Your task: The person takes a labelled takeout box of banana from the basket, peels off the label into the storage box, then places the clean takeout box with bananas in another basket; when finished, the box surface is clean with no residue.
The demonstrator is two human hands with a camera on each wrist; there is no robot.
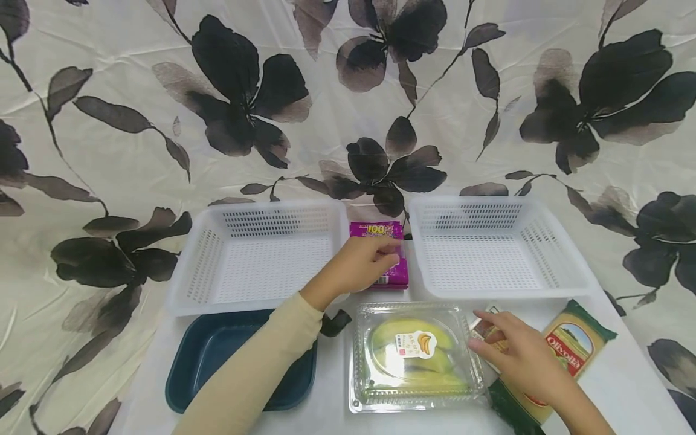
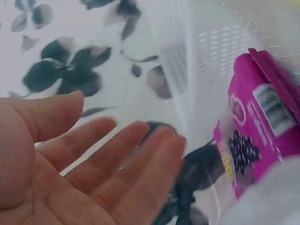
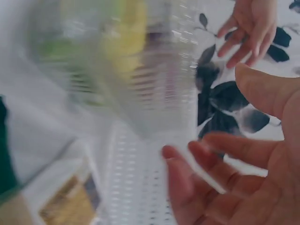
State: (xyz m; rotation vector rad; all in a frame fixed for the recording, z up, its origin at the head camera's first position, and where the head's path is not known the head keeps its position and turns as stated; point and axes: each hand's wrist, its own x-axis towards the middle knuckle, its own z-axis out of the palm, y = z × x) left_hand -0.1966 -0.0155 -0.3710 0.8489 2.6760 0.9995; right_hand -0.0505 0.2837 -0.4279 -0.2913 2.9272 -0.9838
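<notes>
My left hand (image 1: 365,264) is over a purple packet (image 1: 394,275) marked 100 that lies between two white baskets. In the left wrist view its fingers are extended and apart, with the packet (image 2: 262,122) beyond them. My right hand (image 1: 524,356) hovers beside a clear plastic box (image 1: 361,356) of bananas (image 1: 440,365), fingers spread and loosely bent, nothing in the grasp. Partly hidden under this hand is a small printed pack (image 1: 481,329). Behind it a green-and-cream packet (image 1: 584,329) with a red label lies at a slant.
A white perforated basket (image 1: 182,272) stands at the left, another white basket (image 1: 584,272) at the right. In front of the left one sits a dark blue tub (image 1: 175,374), crossed by my left sleeve (image 1: 261,368). A small black object (image 1: 335,324) lies near the banana box. Flower-patterned cloth (image 1: 337,121) hangs behind.
</notes>
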